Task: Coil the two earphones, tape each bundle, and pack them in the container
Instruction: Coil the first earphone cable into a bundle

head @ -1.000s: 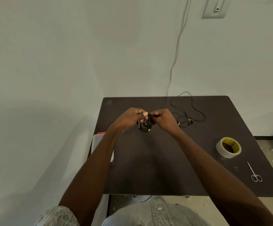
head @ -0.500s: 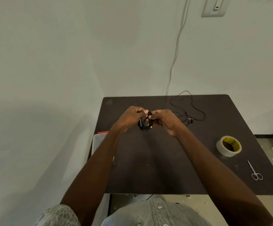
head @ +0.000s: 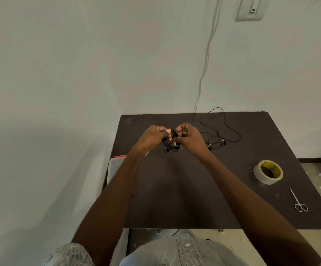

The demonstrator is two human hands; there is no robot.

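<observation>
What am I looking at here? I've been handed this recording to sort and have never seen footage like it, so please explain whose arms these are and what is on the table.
No machine is involved: a person wears a camera on the head, so the view looks forward and down along their own bare arms. The left hand and right hand together hold a coiled bundle of black earphone cable above a dark brown table. Both grips are curled round it. Behind the right hand a second, loose black earphone lies uncoiled. To the right sit a roll of pale tape with a yellow core and small metal scissors. A clear plastic container shows beside the table's left edge.
</observation>
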